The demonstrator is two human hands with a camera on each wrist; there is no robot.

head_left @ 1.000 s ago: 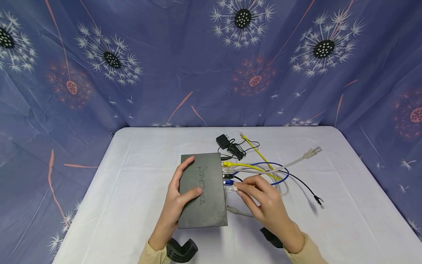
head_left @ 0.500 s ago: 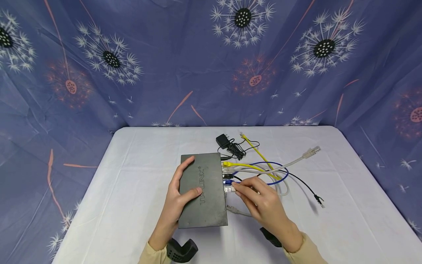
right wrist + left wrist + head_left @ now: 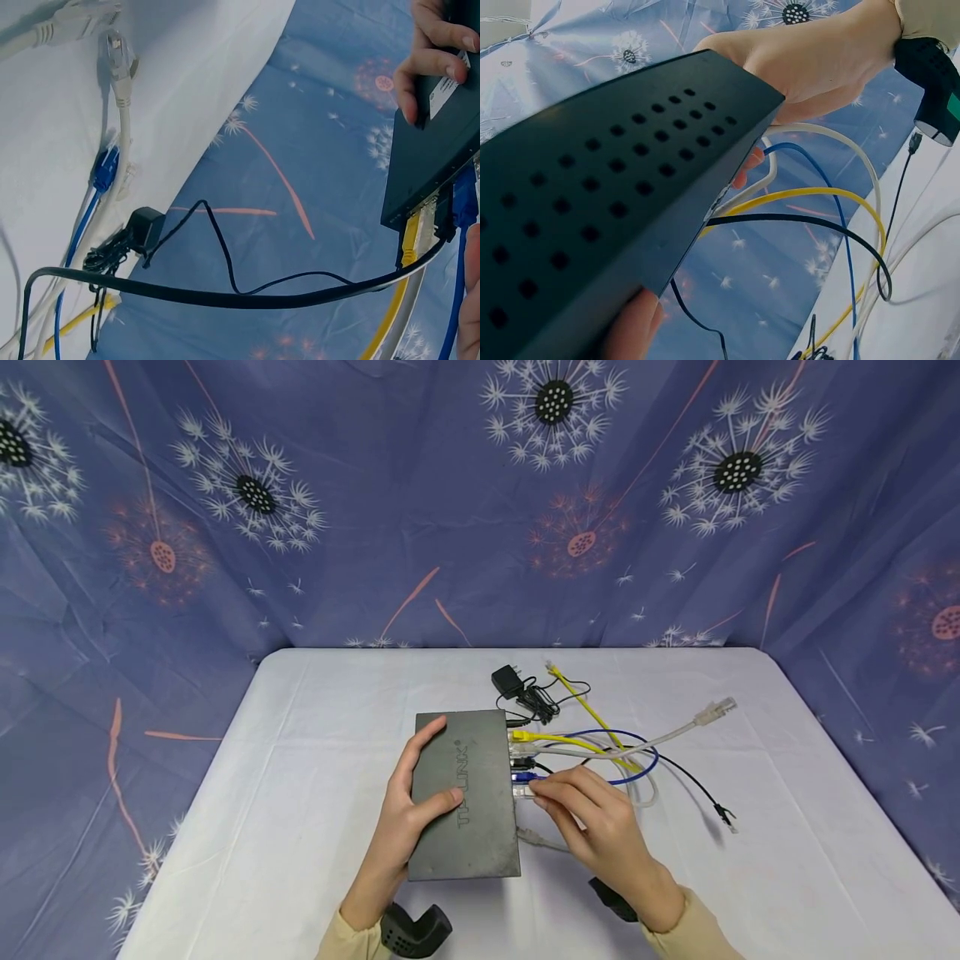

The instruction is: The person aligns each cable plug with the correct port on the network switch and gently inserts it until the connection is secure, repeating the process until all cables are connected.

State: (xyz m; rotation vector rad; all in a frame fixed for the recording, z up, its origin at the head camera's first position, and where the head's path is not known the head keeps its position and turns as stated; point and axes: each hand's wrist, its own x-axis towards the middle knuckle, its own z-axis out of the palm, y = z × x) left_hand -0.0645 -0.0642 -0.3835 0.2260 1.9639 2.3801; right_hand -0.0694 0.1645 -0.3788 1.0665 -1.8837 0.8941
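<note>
My left hand (image 3: 408, 810) grips a dark grey TP-LINK network switch (image 3: 480, 847) above the table, thumb and a finger over its top face. Along its right side, a yellow network plug (image 3: 521, 737), a black plug (image 3: 522, 763) and a blue plug (image 3: 525, 777) sit in ports. With fingertips together, my right hand (image 3: 603, 822) pinches a clear-and-white network plug (image 3: 522, 792) at the port just nearer than the blue one. How deep that plug sits cannot be seen. The left wrist view shows the switch's vented side (image 3: 615, 187) and a right fingertip behind its edge.
Beyond the switch lies a black power adapter (image 3: 506, 682) with bundled cord. Loose cable ends lie to the right: a grey plug (image 3: 716, 711), a black plug (image 3: 725, 817) and a yellow cable (image 3: 585, 702). Another grey plug (image 3: 531, 836) is near the switch's lower right side.
The switch and left hand have shifted slightly right. The right hand's fingertips have edged closer to the switch's port side, still at the clear plug.
</note>
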